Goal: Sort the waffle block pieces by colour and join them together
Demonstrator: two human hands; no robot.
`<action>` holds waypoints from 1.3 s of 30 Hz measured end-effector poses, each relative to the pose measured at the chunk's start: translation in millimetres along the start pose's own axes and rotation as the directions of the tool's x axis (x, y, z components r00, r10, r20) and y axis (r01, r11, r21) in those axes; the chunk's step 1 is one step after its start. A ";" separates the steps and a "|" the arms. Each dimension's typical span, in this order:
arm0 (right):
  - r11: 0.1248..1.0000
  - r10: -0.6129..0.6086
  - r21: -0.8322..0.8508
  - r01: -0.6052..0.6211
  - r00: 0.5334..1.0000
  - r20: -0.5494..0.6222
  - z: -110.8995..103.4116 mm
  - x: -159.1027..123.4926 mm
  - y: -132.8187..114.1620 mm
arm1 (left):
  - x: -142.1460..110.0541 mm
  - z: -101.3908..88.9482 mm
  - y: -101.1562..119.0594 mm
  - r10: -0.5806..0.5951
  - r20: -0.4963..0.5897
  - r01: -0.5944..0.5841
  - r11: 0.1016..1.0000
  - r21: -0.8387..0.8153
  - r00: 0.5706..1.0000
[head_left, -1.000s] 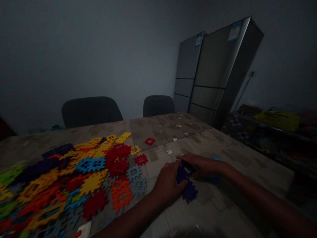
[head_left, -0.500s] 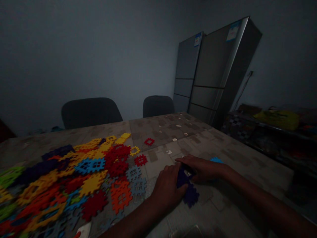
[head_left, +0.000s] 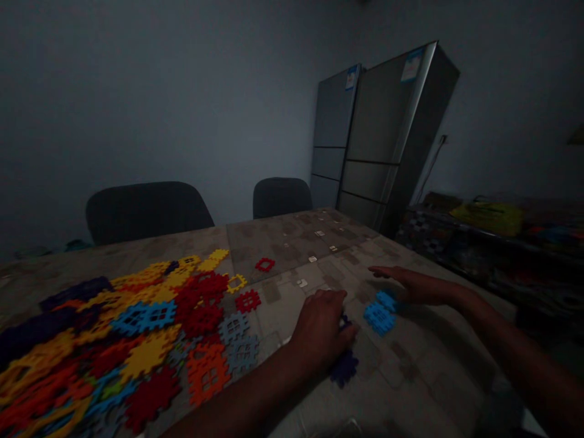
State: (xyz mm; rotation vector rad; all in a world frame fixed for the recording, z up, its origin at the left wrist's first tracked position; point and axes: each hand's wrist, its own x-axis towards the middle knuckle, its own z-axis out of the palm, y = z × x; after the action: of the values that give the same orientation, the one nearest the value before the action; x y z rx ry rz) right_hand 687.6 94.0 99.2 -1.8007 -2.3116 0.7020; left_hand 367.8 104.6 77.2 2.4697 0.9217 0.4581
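My left hand (head_left: 322, 328) lies curled over a dark purple toothed tile (head_left: 344, 367) on the table; whether it grips the tile is hidden. My right hand (head_left: 408, 285) hovers flat, fingers stretched out, just behind two light blue toothed tiles (head_left: 380, 312) and holds nothing. A wide heap of red, yellow, orange, blue and purple tiles (head_left: 137, 328) spreads to the left of both hands.
The table (head_left: 424, 371) has a patterned cover. A lone red tile (head_left: 264, 264) lies farther back. Two dark chairs (head_left: 145, 210) stand behind the table, two tall grey refrigerators (head_left: 378, 140) at the back right, and a cluttered side counter (head_left: 493, 237) to the right.
My right hand left the purple tiles and moved right and back, opening flat over the blue tiles, now uncovered. The left hand stays on the purple tile. The view shifted slightly.
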 end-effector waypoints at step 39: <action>0.996 -0.029 0.073 0.047 0.973 -0.229 9.0 22.3 6.6 | 60.7 -5.7 -20.6 -0.011 -0.098 0.010 1.000 -0.013 0.995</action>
State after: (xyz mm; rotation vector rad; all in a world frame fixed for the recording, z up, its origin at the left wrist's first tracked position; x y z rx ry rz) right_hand 683.8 113.7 84.4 -1.7006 -2.1342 0.5396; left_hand 398.1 161.4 79.8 2.4484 0.9675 0.5843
